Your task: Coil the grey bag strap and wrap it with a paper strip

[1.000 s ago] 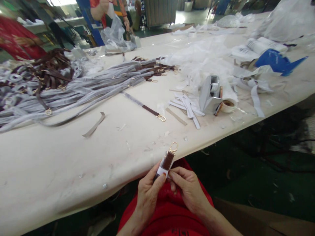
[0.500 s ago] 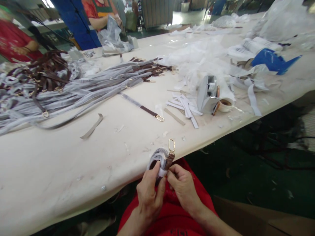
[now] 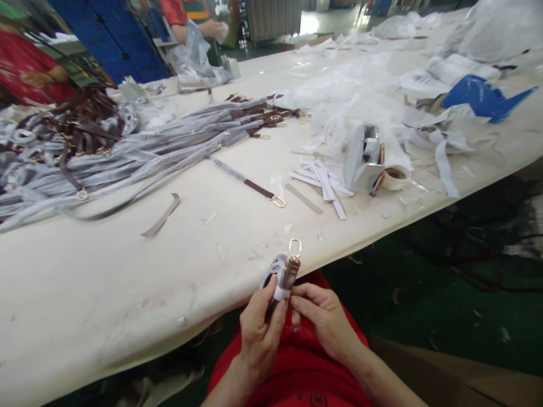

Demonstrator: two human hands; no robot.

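My left hand (image 3: 259, 328) and my right hand (image 3: 323, 319) meet over my red lap, just below the table's near edge. Between them they pinch a rolled brown strap (image 3: 283, 278) bound with a white band. A gold clasp (image 3: 294, 248) sticks up from its top. The left thumb presses on the white band, and the right fingertips touch it from the other side. Both hands are closed on the bundle.
A cream table (image 3: 106, 277) carries a pile of grey-wrapped straps (image 3: 139, 152), one loose strap with a clasp (image 3: 254, 187), white paper strips (image 3: 324, 183), a tape dispenser (image 3: 363, 158) and clear plastic bags (image 3: 352, 96). Other people work at the far side (image 3: 190, 17).
The strap has been rolled into a tighter coil in my hands and turned so the clasp points straight up. The view has shifted slightly.
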